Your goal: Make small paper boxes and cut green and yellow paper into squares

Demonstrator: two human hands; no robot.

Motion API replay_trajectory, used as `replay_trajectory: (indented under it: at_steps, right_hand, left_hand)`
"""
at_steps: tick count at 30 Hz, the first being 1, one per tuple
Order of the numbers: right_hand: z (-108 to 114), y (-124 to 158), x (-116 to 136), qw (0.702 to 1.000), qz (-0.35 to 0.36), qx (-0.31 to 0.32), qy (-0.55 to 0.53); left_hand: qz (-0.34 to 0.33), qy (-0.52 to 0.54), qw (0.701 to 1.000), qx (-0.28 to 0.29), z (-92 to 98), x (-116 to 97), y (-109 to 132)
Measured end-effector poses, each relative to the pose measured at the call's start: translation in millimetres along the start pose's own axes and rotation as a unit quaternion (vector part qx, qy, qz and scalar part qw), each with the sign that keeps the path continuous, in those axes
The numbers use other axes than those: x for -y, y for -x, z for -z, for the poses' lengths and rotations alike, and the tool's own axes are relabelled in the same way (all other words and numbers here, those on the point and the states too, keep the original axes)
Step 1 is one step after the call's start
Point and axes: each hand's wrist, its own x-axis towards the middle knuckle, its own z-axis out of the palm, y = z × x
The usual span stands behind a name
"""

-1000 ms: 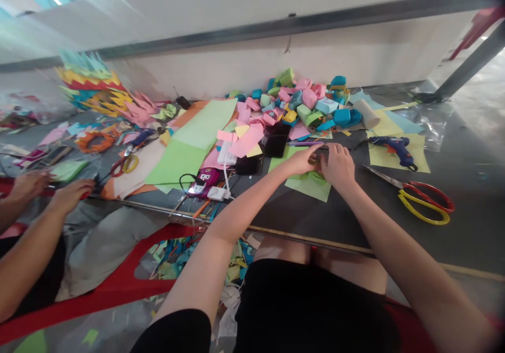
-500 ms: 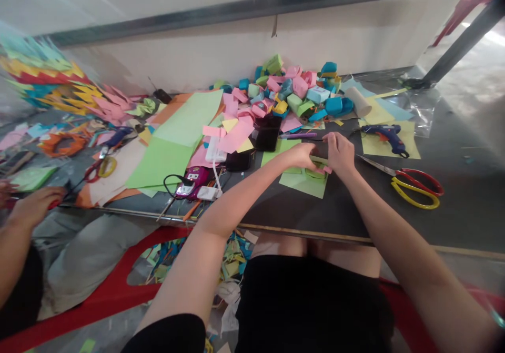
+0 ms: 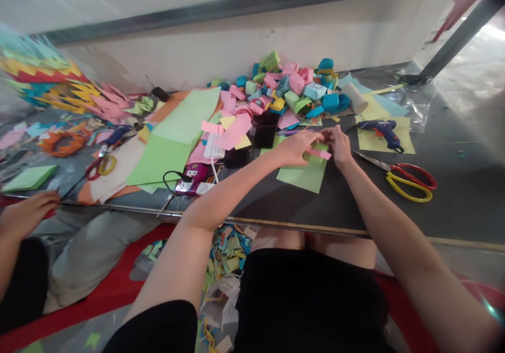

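My left hand [image 3: 300, 149] is closed around a folded green paper piece [image 3: 315, 157] with a pink strip [image 3: 320, 154] across it. Close on its right is my right hand [image 3: 340, 147], fingers curled in toward the left fingertips; what they pinch, if anything, is hidden. Beneath the hands lies a light green paper sheet [image 3: 303, 178] on the dark table. Scissors [image 3: 408, 177] with red and yellow handles rest to the right of my right hand. Behind them a blue glue gun [image 3: 381, 131] lies on yellow paper.
Folded paper pieces [image 3: 294, 87] are heaped at the back beside a cardboard tube [image 3: 355, 98]. Left of my arm are a phone [image 3: 265, 130], a purple power strip [image 3: 194, 177] and large green sheets [image 3: 165, 155]. A co-worker's hand [image 3: 29, 211] is at far left.
My right hand has shifted slightly away from the green paper piece, its fingers drawn in near my left fingertips. The pink strip shows more openly. The view has moved slightly.
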Motion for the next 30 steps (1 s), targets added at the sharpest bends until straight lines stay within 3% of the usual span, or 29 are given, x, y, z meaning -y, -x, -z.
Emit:
replay_trajectory:
  at_steps: [3,5,7,11,14,16,19,22,24,27,30]
  right_hand:
    - [9,3,13,0.986,-0.035,0.149,-0.063]
    - [11,7,23,0.971,-0.037,0.219,-0.09]
    - [12,12,30,0.967,-0.02,0.233,-0.104]
    - [11,14,34,0.972,0.019,0.211,-0.105]
    - [11,12,31,0.977,0.024,0.196,-0.086]
    - [12,11,28,0.979,0.023,0.193,-0.067]
    - [13,6,18,0.98,0.025,0.196,-0.029]
    - [16,-3,4,0.988,0.056,0.144,0.016]
    - [20,-9,-2,0.99,0.098,0.081,0.055]
    - [27,-10,-4,0.969,0.189,0.004,0.157]
    - [31,-4,1,0.915,0.266,0.019,0.303]
  left_hand:
    - [-0.028,-0.126,0.986,-0.104,15.2,-3,6]
    - [-0.055,-0.192,0.974,-0.105,18.7,-1,9]
    - [-0.082,-0.239,0.964,-0.088,14.0,5,11]
    - [-0.105,-0.288,0.948,-0.087,-9.0,23,12]
    - [-0.121,-0.292,0.937,-0.149,-22.3,35,13]
    - [-0.137,-0.273,0.934,-0.184,-25.1,40,15]
    - [-0.144,-0.207,0.952,-0.175,-21.4,41,20]
    - [-0.102,-0.117,0.968,-0.196,-14.8,33,22]
    - [-0.04,-0.075,0.961,-0.263,-12.9,25,23]
    - [0.034,-0.067,0.925,-0.371,-16.2,11,23]
    - [0.015,-0.126,0.909,-0.397,-24.9,-3,24]
